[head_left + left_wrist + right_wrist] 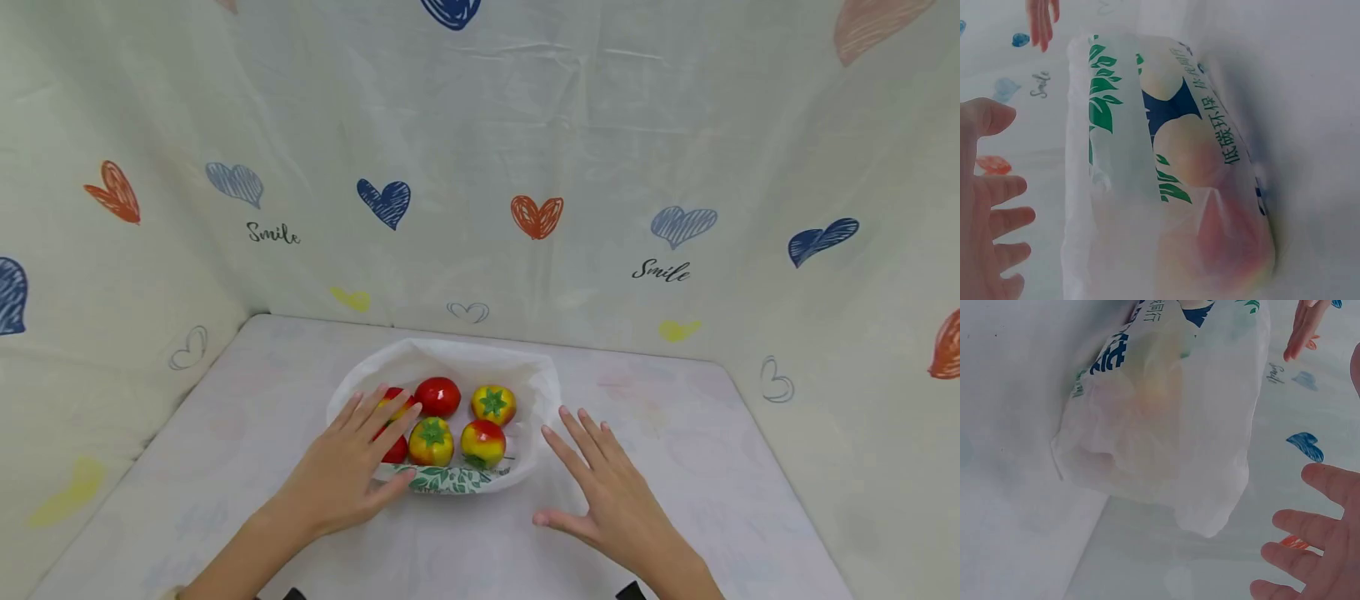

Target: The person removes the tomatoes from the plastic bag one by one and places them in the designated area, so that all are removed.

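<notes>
A white plastic bag (536, 392) with green leaf print stands on the table, its mouth folded wide. Inside lie several red and yellow toy fruits, among them a red one (438, 397) and a yellow one with a green leafy top (431, 442). My left hand (348, 467) hovers over the bag's left side, fingers spread, hiding part of the fruits there. Just right of the bag, my right hand (603, 487) is held with its fingers apart. Neither hand holds anything. In the left wrist view, fruits show dimly through the bag's side (1129, 187).
The pale table (705, 467) extends on both sides of the bag. Behind and beside it hangs a white cloth (465, 267) printed with hearts and the word Smile.
</notes>
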`<act>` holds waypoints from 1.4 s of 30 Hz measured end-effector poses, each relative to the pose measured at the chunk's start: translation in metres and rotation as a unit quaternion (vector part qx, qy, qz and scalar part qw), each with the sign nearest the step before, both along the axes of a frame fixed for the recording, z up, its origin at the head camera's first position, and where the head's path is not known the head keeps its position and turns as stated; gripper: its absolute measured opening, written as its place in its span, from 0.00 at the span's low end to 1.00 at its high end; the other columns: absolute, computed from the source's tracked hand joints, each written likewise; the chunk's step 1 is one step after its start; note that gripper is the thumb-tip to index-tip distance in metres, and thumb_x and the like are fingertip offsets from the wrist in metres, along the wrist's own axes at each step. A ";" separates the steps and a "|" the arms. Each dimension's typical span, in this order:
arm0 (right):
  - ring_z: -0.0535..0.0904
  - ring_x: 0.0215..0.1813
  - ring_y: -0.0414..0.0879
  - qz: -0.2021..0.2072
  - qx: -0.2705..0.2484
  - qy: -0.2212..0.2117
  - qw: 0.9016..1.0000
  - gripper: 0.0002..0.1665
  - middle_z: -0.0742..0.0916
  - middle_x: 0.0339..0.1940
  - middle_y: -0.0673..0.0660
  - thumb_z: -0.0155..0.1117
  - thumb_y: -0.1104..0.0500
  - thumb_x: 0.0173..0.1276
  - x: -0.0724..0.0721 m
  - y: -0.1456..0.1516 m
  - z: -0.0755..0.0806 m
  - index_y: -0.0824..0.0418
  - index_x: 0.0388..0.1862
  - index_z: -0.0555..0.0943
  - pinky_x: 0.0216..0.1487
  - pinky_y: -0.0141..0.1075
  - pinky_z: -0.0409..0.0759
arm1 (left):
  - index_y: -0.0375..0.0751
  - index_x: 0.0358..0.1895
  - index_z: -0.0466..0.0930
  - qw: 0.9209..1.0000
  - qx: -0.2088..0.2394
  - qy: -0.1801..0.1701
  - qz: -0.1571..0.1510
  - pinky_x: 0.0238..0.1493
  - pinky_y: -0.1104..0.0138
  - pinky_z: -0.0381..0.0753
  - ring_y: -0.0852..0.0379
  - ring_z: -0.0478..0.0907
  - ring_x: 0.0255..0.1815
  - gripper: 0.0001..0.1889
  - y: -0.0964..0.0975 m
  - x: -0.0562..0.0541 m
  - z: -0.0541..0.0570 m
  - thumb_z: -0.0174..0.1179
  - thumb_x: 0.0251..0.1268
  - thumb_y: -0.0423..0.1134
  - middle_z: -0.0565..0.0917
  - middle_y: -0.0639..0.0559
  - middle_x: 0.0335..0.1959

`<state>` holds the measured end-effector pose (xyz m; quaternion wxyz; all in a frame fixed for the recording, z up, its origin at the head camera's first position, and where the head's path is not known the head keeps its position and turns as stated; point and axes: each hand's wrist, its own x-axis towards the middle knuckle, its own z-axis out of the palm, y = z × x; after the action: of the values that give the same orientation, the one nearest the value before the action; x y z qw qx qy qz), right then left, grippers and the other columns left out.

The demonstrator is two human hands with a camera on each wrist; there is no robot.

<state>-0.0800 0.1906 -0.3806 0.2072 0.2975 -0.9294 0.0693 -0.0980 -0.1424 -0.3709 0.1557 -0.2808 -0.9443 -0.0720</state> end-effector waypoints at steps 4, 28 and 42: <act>0.60 0.71 0.56 -0.007 -0.014 -0.019 1.000 0.52 0.65 0.72 0.57 0.54 0.25 0.53 0.001 -0.005 0.000 0.51 0.71 0.61 0.74 0.29 0.29 | 0.48 0.67 0.64 1.000 0.012 0.010 0.005 0.72 0.69 0.25 0.45 0.56 0.72 0.35 -0.005 0.000 -0.002 0.56 0.56 0.58 0.65 0.50 0.69; 0.72 0.64 0.48 -0.014 -0.161 -0.044 0.986 0.33 0.77 0.63 0.50 0.74 0.52 0.51 0.006 -0.033 -0.009 0.52 0.58 0.76 0.63 0.40 0.68 | 0.41 0.63 0.69 0.987 0.124 0.048 0.089 0.58 0.43 0.69 0.41 0.64 0.66 0.32 -0.028 0.004 -0.016 0.63 0.50 0.43 0.71 0.45 0.64; 0.74 0.60 0.45 -0.002 -0.206 -0.056 0.977 0.28 0.78 0.60 0.52 0.73 0.57 0.53 -0.009 -0.051 -0.014 0.55 0.54 0.78 0.54 0.41 0.78 | 0.37 0.64 0.66 0.961 0.214 0.049 0.170 0.50 0.46 0.76 0.42 0.68 0.59 0.31 -0.033 0.006 -0.031 0.62 0.54 0.35 0.71 0.39 0.61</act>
<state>-0.0886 0.1399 -0.3949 0.2116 0.2420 -0.9061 0.2751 -0.0915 -0.1755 -0.4022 0.2681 -0.0799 -0.9319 -0.2309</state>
